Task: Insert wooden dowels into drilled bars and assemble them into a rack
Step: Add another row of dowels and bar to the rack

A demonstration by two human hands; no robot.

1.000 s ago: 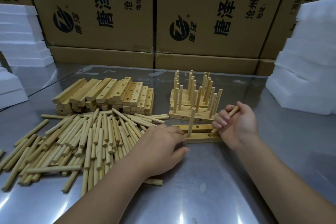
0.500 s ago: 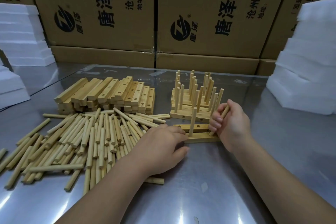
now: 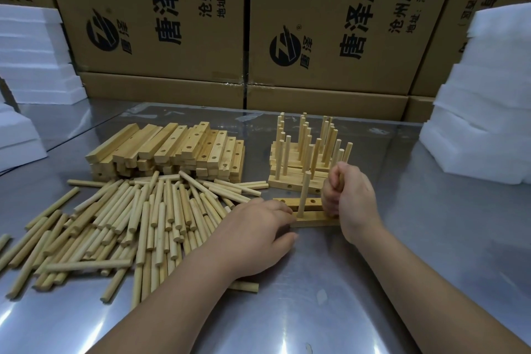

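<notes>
At the back, a wall of printed cardboard boxes [image 3: 330, 23], flanked by white foam blocks [image 3: 488, 95]. In front, a steel table [image 3: 316, 310]. Spread over its left half, loose dowels [image 3: 138, 221]. Just behind them, a stack of drilled bars [image 3: 178, 152]. To the right, finished racks [image 3: 304, 158] piled with pegs up. Near the table's middle, the left hand [image 3: 255, 236], palm down, fingers fairly straight, pressing the left end of two bars [image 3: 313, 222] lying side by side. Standing from them, one upright dowel [image 3: 304, 195]. Just right of it, the right hand [image 3: 349, 198], curled into a tight fist round a held dowel [image 3: 341, 181], upright and mostly hidden, over the bars' right end. Lower tip behind the fingers, so impossible to tell whether seated in a hole.
</notes>
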